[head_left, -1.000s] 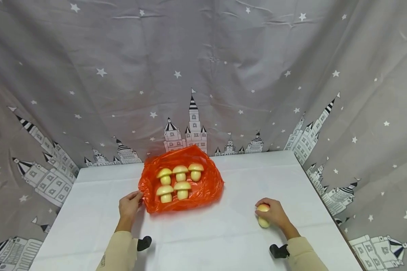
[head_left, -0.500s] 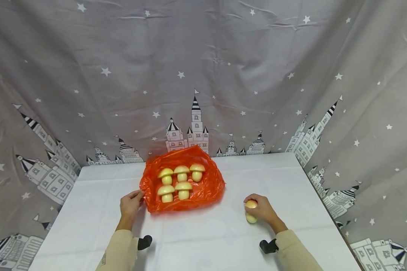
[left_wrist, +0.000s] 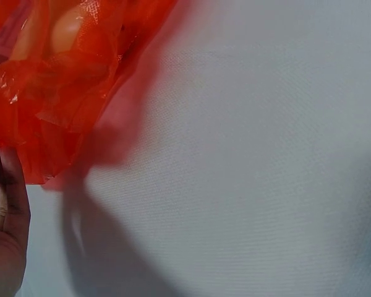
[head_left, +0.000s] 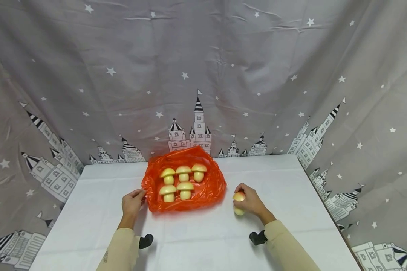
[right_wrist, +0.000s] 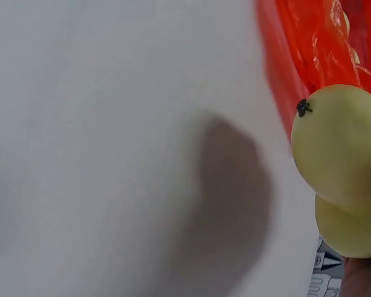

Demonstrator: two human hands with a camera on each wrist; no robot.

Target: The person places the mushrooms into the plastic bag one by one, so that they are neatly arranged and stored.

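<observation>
A red plastic bag [head_left: 208, 194] lies spread with its mouth facing up, and several pale yellow toy mushrooms [head_left: 185, 186] sit inside it. The left hand [head_left: 131, 205] pinches the bag's left edge; in the left wrist view its fingers [left_wrist: 12, 185] meet the red plastic [left_wrist: 55, 120]. To the right of the bag, the right hand [head_left: 253, 203] grips another toy mushroom [head_left: 239, 196] by its reddish-yellow cap. The right wrist view shows that mushroom [right_wrist: 340, 148] up close, its rounded stem end with a dark spot towards the camera. Most of the right hand is out of that view.
The white-covered table [head_left: 196, 241] extends around the bag. Behind and beside it hangs a grey curtain [head_left: 203, 49] printed with castles and stars. Black wrist pieces [head_left: 146, 241] stick out from both sleeves.
The right hand has moved left with the mushroom, nearer the bag. The left hand keeps its place at the bag's edge. The head view has shifted slightly.
</observation>
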